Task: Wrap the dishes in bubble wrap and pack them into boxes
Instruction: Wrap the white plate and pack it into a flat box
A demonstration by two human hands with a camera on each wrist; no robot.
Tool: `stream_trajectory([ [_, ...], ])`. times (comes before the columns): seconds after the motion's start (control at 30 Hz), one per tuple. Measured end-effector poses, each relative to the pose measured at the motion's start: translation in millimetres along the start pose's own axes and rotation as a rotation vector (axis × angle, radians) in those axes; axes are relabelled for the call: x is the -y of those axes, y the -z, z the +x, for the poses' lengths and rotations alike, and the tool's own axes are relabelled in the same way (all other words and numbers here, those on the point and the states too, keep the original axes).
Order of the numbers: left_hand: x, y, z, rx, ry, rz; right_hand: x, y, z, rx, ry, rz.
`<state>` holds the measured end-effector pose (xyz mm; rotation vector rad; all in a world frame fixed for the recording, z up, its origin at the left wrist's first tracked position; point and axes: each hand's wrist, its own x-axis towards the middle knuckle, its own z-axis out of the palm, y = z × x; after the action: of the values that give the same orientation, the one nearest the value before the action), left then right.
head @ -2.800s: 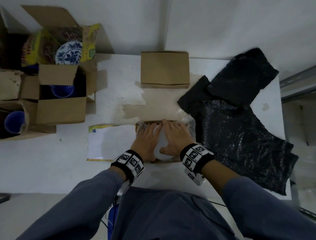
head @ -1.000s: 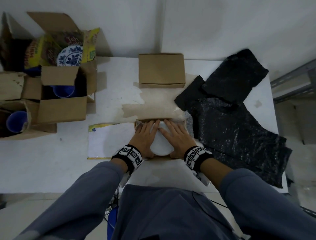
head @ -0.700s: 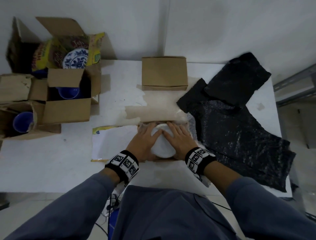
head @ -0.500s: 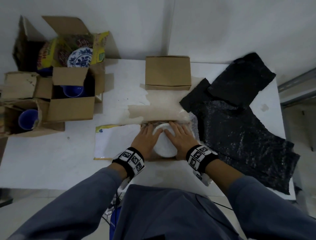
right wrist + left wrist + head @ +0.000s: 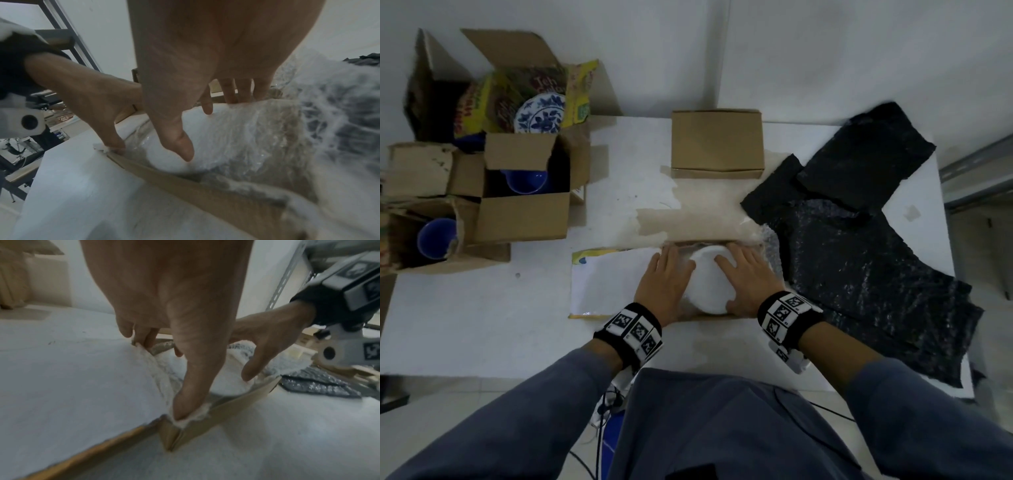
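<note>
I see both forearms in grey sleeves reaching toward 12 o'clock, the left hand (image 5: pixel 664 284) at 9 o'clock of the right hand (image 5: pixel 748 286), each palm down with fingers extended and thumbs angled inward, wristbands on both wrists.

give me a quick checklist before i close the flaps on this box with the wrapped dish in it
1. Wrapped dish sits down inside the box: ok.
2. Bubble wrap covers the dish all over: cannot tell, the underside is hidden.
3. Wrap tucked below the rim: not ok, some bunches over the near left corner and right edge.
4. Left hand and right hand clear of the box: not ok, both press down inside.
5. Left flap free to fold: ok, it lies flat and bare.
</note>
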<state>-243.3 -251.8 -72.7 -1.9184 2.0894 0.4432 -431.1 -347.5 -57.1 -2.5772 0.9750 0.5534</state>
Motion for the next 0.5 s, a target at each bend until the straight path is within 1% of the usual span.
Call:
stream_trajectory([
  [0.07,-1.7,-3.9,4.0,0.023,-0.035,0.053,0.9,-1.9,-0.5,0.009,-0.007,0.004],
  [0.13,-3.9,-5.1,10.6,0.045,-0.067,0.042,1.1,-2.5,-0.6,0.004,-0.014,0.025],
  [0.23,-3.8,-8.8,17.1,0.071,-0.068,0.024,3.1,-1.1,-0.5,0.004,-0.031,0.068],
  [0.33,-1.5,-4.5,15.5,0.034,-0.093,-0.049,6.0,-0.1,-0.2,0.002,-0.052,0.117],
  [0.5,12.4,-1.1,10.4,0.006,-0.171,-0.091,8.3,4.1,-3.7,0.012,-0.062,0.166],
])
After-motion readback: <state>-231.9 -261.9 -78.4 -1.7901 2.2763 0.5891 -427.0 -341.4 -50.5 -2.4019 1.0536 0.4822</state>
